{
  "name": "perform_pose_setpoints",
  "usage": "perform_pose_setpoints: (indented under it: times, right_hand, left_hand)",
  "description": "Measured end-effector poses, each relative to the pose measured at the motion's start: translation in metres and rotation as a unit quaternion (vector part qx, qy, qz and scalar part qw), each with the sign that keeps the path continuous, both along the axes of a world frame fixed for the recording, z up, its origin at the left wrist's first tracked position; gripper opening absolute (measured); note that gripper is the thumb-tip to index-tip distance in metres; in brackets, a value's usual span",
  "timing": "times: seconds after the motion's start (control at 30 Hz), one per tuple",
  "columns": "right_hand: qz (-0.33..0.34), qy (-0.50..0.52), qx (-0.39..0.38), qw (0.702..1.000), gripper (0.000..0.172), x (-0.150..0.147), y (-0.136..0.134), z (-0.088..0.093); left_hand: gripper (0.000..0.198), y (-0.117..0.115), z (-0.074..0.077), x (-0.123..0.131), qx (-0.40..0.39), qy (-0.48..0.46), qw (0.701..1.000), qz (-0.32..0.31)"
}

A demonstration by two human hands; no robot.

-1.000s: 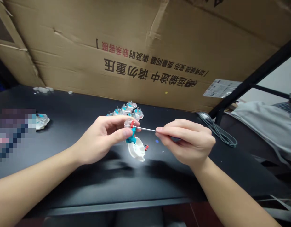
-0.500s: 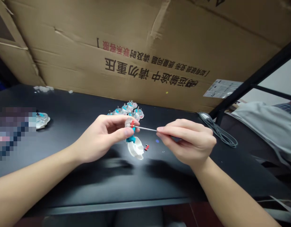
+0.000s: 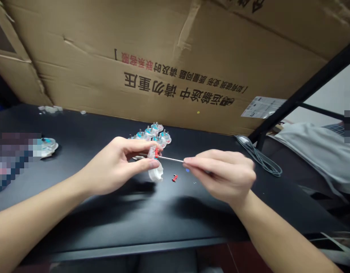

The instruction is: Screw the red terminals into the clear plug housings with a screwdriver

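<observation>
Nearest, the left hand (image 3: 114, 167) pinches a clear plastic part (image 3: 152, 153) between thumb and fingertips, just above the desk and near the middle of the view. A curved whitish piece (image 3: 155, 173) hangs below it, and a small red piece (image 3: 156, 153) sits on its side. The right hand (image 3: 220, 175) holds a narrow pinch on a thin steel rod (image 3: 172, 159), whose tip reaches that red piece. The clear part looks light, stiff and perhaps brittle, best held by its body rather than its slim projections. On the black desk (image 3: 135, 247), a tiny red part (image 3: 174, 178) lies just right of it. Farther off stands a cluster of similar clear assemblies (image 3: 150, 133), with another at left (image 3: 48, 148). A coiled grey cable (image 3: 258, 160) lies at right, before a large cardboard carton (image 3: 163, 57).
</observation>
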State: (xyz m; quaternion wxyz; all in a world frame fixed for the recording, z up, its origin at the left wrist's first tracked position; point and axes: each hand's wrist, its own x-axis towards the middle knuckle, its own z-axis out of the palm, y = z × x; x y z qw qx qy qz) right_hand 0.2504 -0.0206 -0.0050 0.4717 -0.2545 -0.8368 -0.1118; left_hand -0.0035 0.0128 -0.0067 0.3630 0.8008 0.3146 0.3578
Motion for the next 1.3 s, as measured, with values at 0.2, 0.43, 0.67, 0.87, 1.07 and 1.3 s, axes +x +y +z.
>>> perform_pose_setpoints:
  times: [0.2,0.43,0.67,0.87,1.07,1.3]
  right_hand:
    - [0.021,0.111,-0.359,0.927,0.006,-0.005,0.005,0.005]
    - [0.009,0.043,-0.405,0.913,0.019,0.017,0.033,0.001]
    - [0.001,-0.141,-0.300,0.944,0.019,0.020,0.043,-0.015]
    - [0.024,-0.252,-0.378,0.890,0.015,0.016,0.040,-0.015]
    - [0.064,-0.300,-0.395,0.866,0.016,0.016,0.044,-0.018]
    - [0.062,-0.273,-0.393,0.876,0.010,0.009,0.040,-0.020]
  left_hand:
    - [0.019,0.000,0.004,0.000,0.070,0.022,0.997,-0.015]
    - [0.035,0.009,0.009,-0.005,-0.038,0.126,0.991,-0.036]
    - [0.009,0.016,0.004,-0.013,0.110,0.341,0.931,-0.065]
    - [0.012,0.031,-0.011,-0.018,0.203,0.343,0.917,-0.031]
    - [0.028,0.032,-0.015,-0.009,0.296,0.382,0.874,0.047]
    - [0.061,0.053,0.013,-0.084,0.186,0.345,0.852,0.348]
